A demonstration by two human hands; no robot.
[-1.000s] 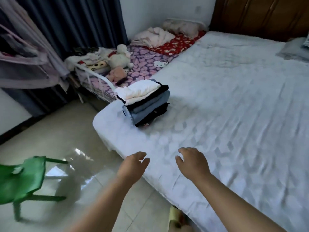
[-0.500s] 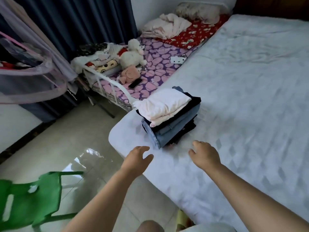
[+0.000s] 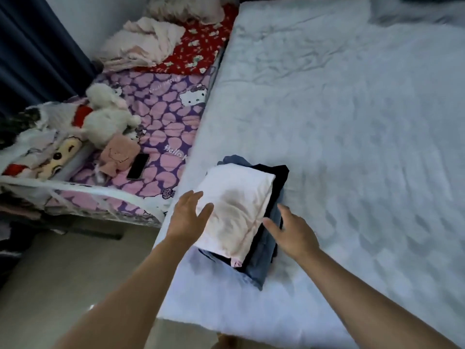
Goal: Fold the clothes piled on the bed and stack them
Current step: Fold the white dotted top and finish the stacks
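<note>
A stack of folded clothes sits near the left corner of the big bed, which has a pale quilted cover. A white folded garment lies on top, with black and blue-grey pieces under it. My left hand is at the stack's left side, fingers spread and straight, its fingertips over the white garment's edge. My right hand is at the stack's right side, fingers loosely extended beside the blue-grey layers. Neither hand grips anything.
A small cot with a purple heart-print sheet stands against the bed's left side. On it lie plush toys, a black phone and crumpled pink bedding. Dark curtains hang behind; tiled floor lies at lower left.
I have moved closer to the bed. Both hands travelled forward from the bed's edge to the two sides of the clothes stack. The green chair has left the view.
</note>
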